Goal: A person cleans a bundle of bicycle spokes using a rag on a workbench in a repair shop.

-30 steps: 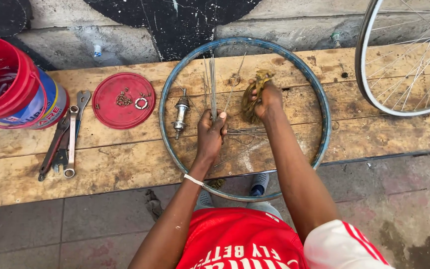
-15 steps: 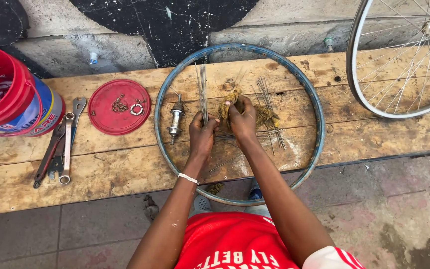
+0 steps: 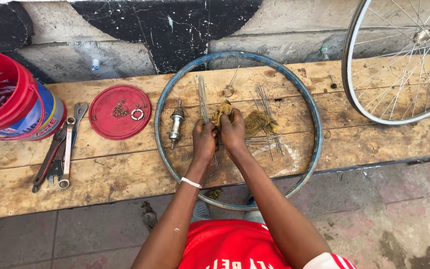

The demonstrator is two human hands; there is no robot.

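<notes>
Both hands closed together: left hand (image 3: pixel 204 138) grips spokes (image 3: pixel 202 97), right hand (image 3: pixel 233 130) grips rag (image 3: pixel 223 109), inside rim (image 3: pixel 161 102)

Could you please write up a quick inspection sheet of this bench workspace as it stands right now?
Surface: worn wooden bench, stained, on a paved floor.
Job's things: bundle of spokes and a dirty rag, both inside the bare blue rim; more loose spokes and a hub lie there too.
Clutter: red lid with small parts, wrenches, red bucket.
Grippers: left hand grips the spoke bundle; right hand grips the rag against it.
Cables: nothing seen.
Surroundings: spoked wheel at the right, painted wall behind.
</notes>
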